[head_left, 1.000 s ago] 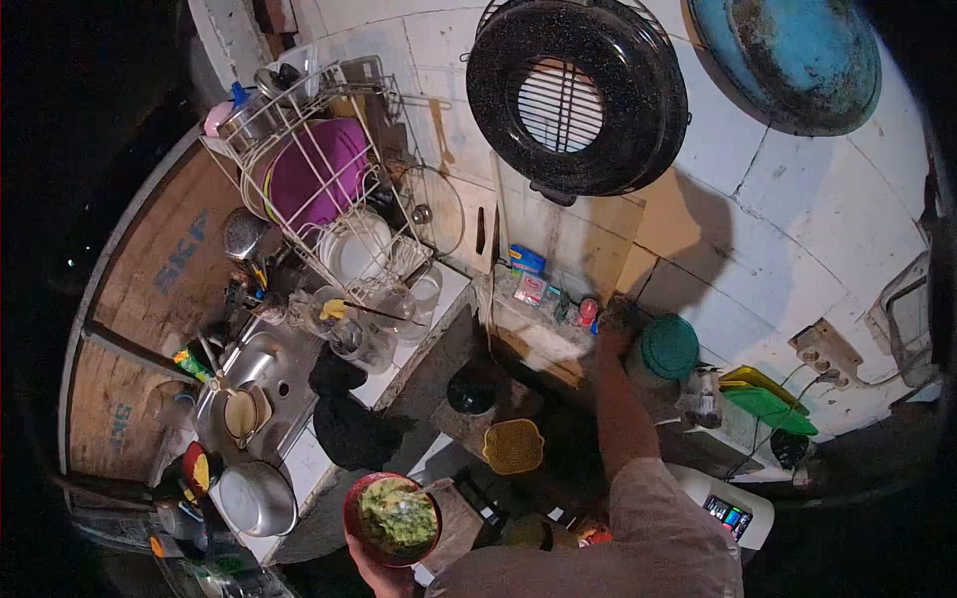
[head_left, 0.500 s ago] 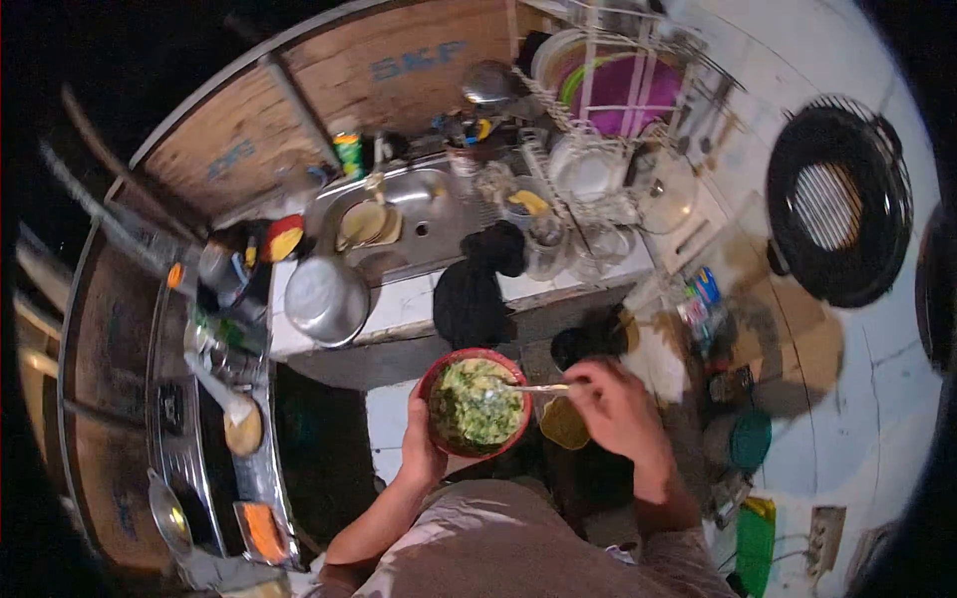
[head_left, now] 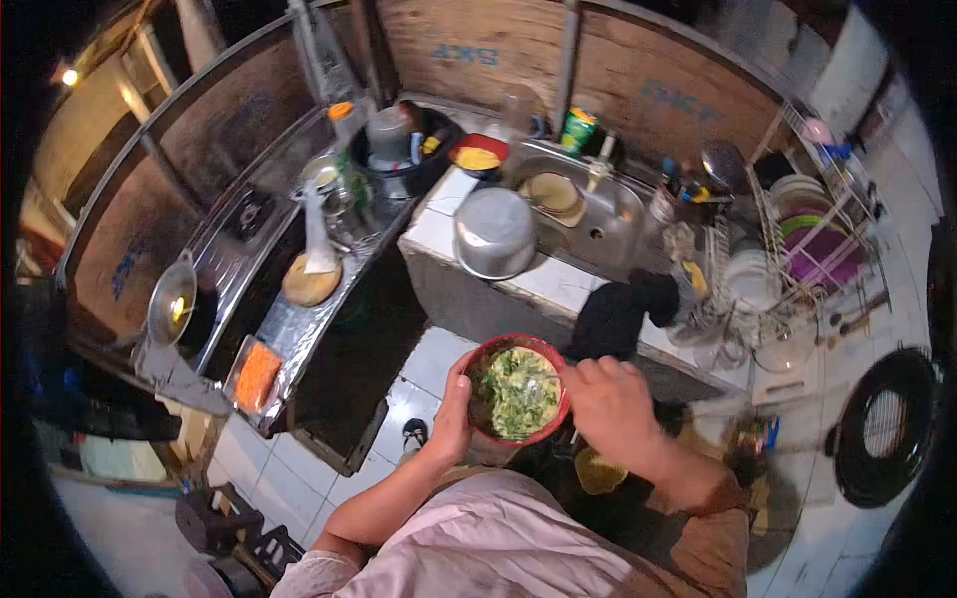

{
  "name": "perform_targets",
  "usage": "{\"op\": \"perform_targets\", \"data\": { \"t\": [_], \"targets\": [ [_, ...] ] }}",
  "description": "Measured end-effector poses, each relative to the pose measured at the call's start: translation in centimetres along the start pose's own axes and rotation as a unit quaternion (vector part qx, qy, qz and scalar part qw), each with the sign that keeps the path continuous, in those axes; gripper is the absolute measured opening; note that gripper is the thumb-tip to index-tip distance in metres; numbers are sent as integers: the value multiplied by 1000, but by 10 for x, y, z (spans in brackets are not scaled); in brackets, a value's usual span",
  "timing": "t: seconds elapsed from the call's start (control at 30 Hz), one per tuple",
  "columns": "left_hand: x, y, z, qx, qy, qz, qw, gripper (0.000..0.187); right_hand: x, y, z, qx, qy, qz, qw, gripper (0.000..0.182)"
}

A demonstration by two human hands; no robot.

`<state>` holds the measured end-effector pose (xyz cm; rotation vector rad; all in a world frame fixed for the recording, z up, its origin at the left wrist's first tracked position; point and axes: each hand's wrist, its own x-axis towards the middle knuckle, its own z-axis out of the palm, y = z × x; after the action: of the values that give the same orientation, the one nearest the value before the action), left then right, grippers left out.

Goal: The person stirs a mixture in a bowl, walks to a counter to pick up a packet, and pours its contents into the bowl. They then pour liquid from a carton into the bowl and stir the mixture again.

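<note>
Bowl: the red bowl (head_left: 480,407) is held in the air at the centre of the frame, just above the wearer's shirt (head_left: 488,543), tipped so that its inside faces the camera.
Mix: the green and pale yellow food (head_left: 520,391) lies mostly toward the bowl's right side, with part of the dark inner wall bare at left.
Left hand: the left hand (head_left: 454,419) cups the bowl's left side, thumb lying along the rim; its other fingers are hidden, so I cannot tell how they are set.
Right hand: the right hand (head_left: 613,404) is at the bowl's right edge, fingers curled together, seemingly pinching the spoon (head_left: 550,377), which shows only faintly.
Stirring: this looks like the step in hand, and the blend seems uneven, pale patches beside green ones.
Next move: as I judge it, it calls for a steady left hold and spoon turns low in the mix, kept inside the rim.
Counter: above the bowl, an upturned pot (head_left: 495,234) and a black cloth (head_left: 610,324) lie near the sink (head_left: 630,221).
Lower left: a tray of orange food (head_left: 257,377).
</note>
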<state>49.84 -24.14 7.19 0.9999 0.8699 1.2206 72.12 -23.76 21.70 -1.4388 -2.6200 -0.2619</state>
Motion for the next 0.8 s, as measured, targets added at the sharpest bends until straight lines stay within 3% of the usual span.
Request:
{"op": "perform_targets", "data": {
  "t": [0.17, 0.23, 0.3, 0.37, 0.57, 0.8],
  "targets": [
    [-5, 22, -63, -8, 54, 15, 998, 62, 50, -51, 0, -3, -1, -27, 1000, 9],
    [-1, 30, -90, 1, 67, 19, 998, 61, 64, -81, 25, 51, -51, 30, 997, 12],
    [2, 39, -121, -52, 94, 1, 994, 60, 85, -110, 29, 77, -55, 30, 995, 12],
    [4, 52, -158, -71, 99, -6, 993, 61, 107, -141, 30, 142, 4, 55, 988, 14],
    [13, 89, -255, -52, 80, 17, 995, 62, 172, -211, 6, 55, 68, 11, 996, 14],
    [6, 133, -328, -8, 51, 32, 998, 62, 224, -267, -8, 25, 50, 45, 997, 19]
  ]
}}
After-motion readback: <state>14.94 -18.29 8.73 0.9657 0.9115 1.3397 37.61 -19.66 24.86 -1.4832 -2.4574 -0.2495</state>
